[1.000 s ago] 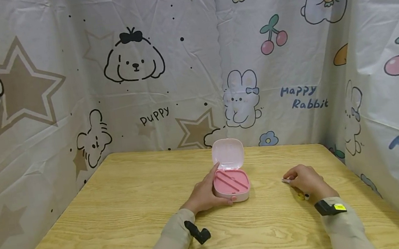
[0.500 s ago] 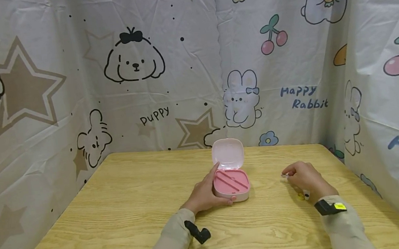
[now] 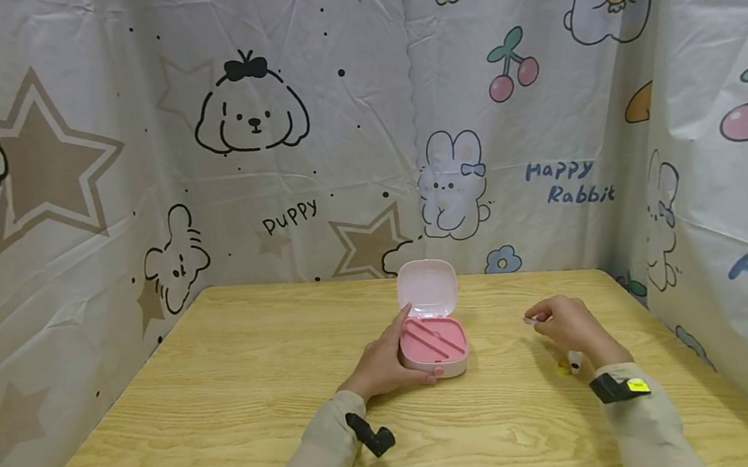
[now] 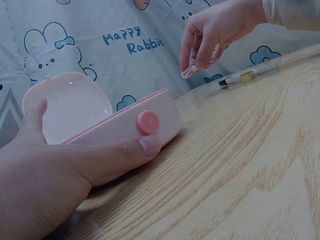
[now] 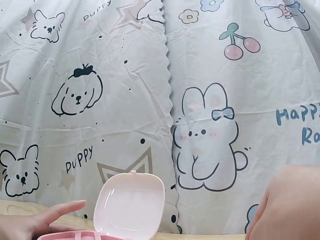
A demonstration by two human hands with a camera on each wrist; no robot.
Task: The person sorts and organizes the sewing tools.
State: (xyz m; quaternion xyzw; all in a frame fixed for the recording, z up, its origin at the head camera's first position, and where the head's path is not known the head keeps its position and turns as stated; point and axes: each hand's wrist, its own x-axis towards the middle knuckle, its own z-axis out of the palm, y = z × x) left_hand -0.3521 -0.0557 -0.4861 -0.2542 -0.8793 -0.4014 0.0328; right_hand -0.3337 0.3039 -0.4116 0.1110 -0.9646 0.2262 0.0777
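Left hand [image 3: 383, 365] grips pink case [image 3: 434, 345]

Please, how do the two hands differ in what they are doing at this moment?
The left hand rests on the table and grips the open pink case; the right hand is raised above the table. The left hand wraps a large thing, while the right hand pinches a small pale piece in its fingertips. Both wear beige sleeves.

The right hand [image 3: 567, 323], pinching a small pale piece [image 3: 531, 319], has lifted off the tabletop [image 3: 227, 407] and drawn slightly farther away, uncovering a pen-like thing with a yellow band [image 3: 568, 365] lying near it.
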